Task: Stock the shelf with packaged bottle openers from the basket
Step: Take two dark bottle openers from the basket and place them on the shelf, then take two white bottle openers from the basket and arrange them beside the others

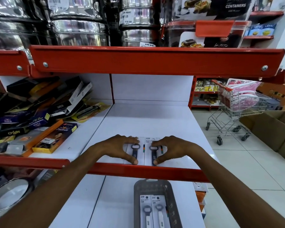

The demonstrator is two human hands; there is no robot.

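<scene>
Two packaged bottle openers lie flat side by side near the front edge of the white shelf (146,119). My left hand (120,145) spans the left pack (136,151), fingers at its top and thumb at its bottom. My right hand (169,147) spans the right pack (155,153) the same way. Both packs hold dark-handled openers on white cards. Below, on the lower shelf, a grey basket (137,195) holds two more packs (153,211) with white-handled openers.
A red shelf lip (138,170) runs just in front of my hands. A heap of boxed knives and tools (36,116) fills the shelf's left section. Steel tins (79,22) stand on the shelf above. A shopping trolley (234,111) and cardboard boxes (270,130) stand at the right.
</scene>
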